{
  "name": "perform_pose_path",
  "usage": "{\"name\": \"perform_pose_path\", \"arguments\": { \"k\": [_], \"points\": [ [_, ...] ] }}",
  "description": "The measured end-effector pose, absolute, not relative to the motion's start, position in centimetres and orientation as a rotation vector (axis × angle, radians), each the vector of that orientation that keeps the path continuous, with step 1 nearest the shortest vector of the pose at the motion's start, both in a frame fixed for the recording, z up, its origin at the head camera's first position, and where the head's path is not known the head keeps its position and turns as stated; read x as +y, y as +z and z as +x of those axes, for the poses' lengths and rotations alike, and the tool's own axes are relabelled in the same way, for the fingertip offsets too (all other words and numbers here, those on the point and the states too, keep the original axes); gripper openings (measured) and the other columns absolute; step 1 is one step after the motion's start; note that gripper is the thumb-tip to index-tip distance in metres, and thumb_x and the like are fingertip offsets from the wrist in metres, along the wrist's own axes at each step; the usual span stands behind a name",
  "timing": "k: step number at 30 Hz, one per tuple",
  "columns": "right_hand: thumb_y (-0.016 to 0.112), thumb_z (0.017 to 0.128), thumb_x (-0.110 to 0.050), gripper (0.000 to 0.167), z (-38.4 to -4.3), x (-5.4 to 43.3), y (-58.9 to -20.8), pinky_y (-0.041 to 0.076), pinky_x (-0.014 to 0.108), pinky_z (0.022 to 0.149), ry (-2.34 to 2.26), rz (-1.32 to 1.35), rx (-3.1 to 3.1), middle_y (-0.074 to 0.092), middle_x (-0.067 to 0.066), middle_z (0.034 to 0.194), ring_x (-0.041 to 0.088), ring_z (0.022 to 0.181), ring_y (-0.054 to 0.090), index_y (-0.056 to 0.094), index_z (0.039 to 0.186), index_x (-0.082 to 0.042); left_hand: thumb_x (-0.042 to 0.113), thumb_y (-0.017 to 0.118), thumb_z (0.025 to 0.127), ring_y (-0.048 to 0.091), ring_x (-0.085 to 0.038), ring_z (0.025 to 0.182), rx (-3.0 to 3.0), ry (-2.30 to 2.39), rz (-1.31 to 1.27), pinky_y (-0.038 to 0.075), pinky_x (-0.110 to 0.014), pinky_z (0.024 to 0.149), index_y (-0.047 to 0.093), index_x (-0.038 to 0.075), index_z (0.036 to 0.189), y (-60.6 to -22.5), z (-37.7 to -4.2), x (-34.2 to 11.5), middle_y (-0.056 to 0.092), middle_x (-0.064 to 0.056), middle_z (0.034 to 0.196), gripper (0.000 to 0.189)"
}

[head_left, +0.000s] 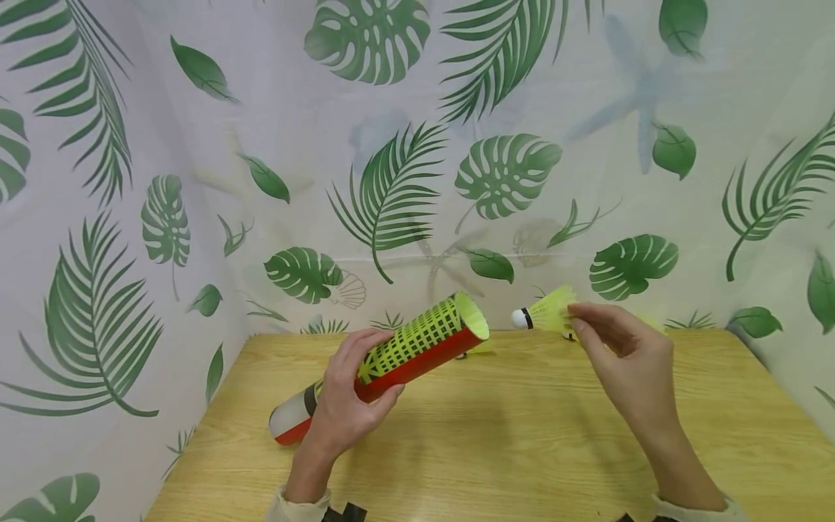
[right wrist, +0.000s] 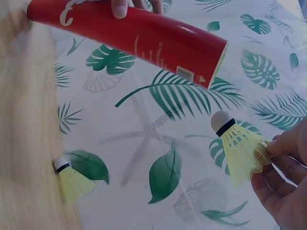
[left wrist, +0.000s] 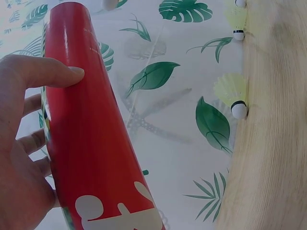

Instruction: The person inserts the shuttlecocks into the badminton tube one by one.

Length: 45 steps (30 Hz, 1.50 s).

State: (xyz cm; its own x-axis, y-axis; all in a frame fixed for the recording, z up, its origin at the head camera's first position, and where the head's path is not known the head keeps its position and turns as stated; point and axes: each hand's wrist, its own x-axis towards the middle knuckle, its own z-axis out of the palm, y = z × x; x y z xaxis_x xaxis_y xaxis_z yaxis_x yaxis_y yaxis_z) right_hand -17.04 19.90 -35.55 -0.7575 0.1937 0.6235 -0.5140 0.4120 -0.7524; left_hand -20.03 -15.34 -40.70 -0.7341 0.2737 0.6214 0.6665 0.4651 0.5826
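Observation:
My left hand [head_left: 349,391] grips a red and yellow-green shuttlecock tube [head_left: 417,348] around its middle. The tube tilts up to the right, its open mouth facing the right hand and its grey-and-red end low at the left. In the left wrist view the thumb lies along the tube's red side [left wrist: 91,120]. My right hand [head_left: 629,355] pinches a yellow shuttlecock [head_left: 548,310] by the edge of its skirt. The white cork points left toward the tube's mouth, with a gap between them. In the right wrist view, the held shuttlecock [right wrist: 240,148] hangs below the mouth.
More yellow shuttlecocks lie along the table's back edge; one [head_left: 479,349] is partly hidden behind the tube. The left wrist view shows one shuttlecock [left wrist: 232,91] against the leaf-patterned cloth [left wrist: 158,115]. This cloth stands behind and beside the wooden table [head_left: 522,449].

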Motion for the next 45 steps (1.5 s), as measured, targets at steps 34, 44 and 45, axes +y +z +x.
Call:
{"name": "perform_pose_path", "arguments": {
  "k": [34,44,45],
  "points": [
    [0.068,0.087,0.018,0.027,-16.9,14.5,-33.9,0.055,0.021,0.087,1.426,0.548,-1.870,0.076,0.013,0.103,0.009,0.097,0.071,0.076,0.106,0.002,0.014,0.085,0.080,0.053,-0.019,0.124,-2.284,-1.184,-0.800,0.049,-0.046,0.095,0.057,0.023,0.141,-40.9,-19.9,-15.0,0.055,0.003,0.141,0.068],
    [0.071,0.086,0.016,0.027,-17.0,13.8,-34.2,0.054,0.021,0.089,1.380,0.566,-1.932,0.077,0.007,0.104,0.007,0.100,0.071,0.077,0.105,-0.002,0.015,0.085,0.080,0.053,-0.019,0.123,-2.275,-1.178,-0.819,0.048,-0.047,0.095,0.057,0.024,0.142,-40.9,-20.0,-14.7,0.056,0.003,0.141,0.068],
    [0.071,0.086,0.015,0.027,-17.0,13.8,-34.3,0.054,0.021,0.089,1.366,0.567,-1.943,0.077,0.005,0.103,0.006,0.101,0.070,0.078,0.105,-0.003,0.015,0.085,0.080,0.053,-0.019,0.123,-2.275,-1.179,-0.820,0.048,-0.047,0.095,0.057,0.024,0.142,-40.9,-20.0,-14.7,0.056,0.003,0.141,0.068]
  ]
}}
